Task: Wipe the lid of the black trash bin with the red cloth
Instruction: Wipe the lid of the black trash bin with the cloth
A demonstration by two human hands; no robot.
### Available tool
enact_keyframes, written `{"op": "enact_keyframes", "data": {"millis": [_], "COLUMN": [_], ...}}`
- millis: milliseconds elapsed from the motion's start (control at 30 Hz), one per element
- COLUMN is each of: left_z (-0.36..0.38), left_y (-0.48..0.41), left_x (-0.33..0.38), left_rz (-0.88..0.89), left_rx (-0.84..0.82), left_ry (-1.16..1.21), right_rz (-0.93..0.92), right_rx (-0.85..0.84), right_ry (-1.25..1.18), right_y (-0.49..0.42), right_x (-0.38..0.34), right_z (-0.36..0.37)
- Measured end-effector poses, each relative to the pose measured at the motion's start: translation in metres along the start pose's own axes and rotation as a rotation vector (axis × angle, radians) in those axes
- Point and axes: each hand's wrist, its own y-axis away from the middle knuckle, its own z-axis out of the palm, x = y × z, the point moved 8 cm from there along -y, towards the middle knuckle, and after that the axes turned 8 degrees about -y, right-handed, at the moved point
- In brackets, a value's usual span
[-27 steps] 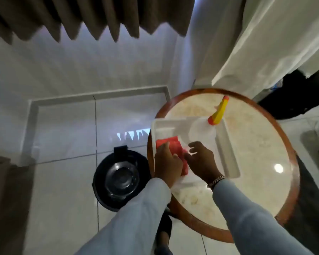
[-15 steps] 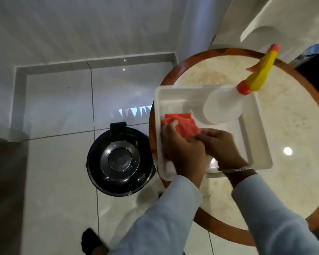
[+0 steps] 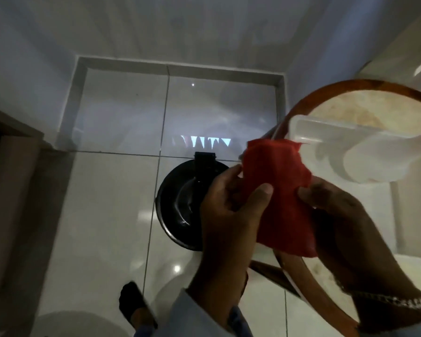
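The red cloth is lifted off the tray and held between both hands, above the table's left edge. My left hand pinches its left side with the thumb on top. My right hand grips its right side. The black trash bin stands on the tiled floor below and left of the hands. Its round shiny lid is closed, with the hinge at the far side, and my left hand hides its right part.
A round wood-rimmed table with a marble top is at the right. On it sits a white tray holding a white spray bottle. My foot in a dark shoe is on the floor near the bin. Walls close the corner behind.
Both hands have lifted the red cloth out of the tray and carried it left, towards the bin. The view has swung left and come closer.
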Motion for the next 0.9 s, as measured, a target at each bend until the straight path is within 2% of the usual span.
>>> {"op": "enact_keyframes", "data": {"millis": [100, 267, 367, 467, 567, 667, 767, 867, 900], "left_z": [-0.052, -0.107, -0.109, -0.100, -0.083, -0.072, -0.079, -0.110, -0.117], "left_y": [-0.017, -0.056, -0.085, -0.116, -0.140, -0.156, -0.159, -0.161, -0.164], "left_x": [-0.030, -0.106, -0.145, -0.170, -0.175, -0.173, -0.163, -0.144, -0.144], "left_rz": [-0.088, -0.234, -0.270, -0.249, -0.186, -0.078, 0.111, 0.374, 0.428], "left_rx": [0.019, 0.042, -0.030, -0.129, -0.253, -0.277, -0.189, 0.028, 0.017], "left_ry": [0.088, 0.050, -0.042, -0.136, -0.176, -0.283, -0.467, -0.664, -0.736], "right_rz": [-0.031, 0.021, 0.095, 0.044, -0.113, -0.279, -0.293, -0.265, -0.300], "right_rx": [0.043, 0.167, 0.189, 0.283, 0.433, 0.480, 0.495, 0.475, 0.478], "right_ry": [0.028, 0.171, 0.153, 0.204, 0.270, 0.356, 0.524, 0.864, 0.965], "right_y": [-0.008, -0.042, -0.069, -0.090, -0.102, -0.116, -0.134, -0.151, -0.154], "right_x": [0.036, 0.127, 0.178, 0.200, 0.194, 0.183, 0.186, 0.195, 0.195], "right_z": [0.029, 0.041, 0.030, 0.006, -0.021, -0.033, -0.040, -0.041, -0.039]}}
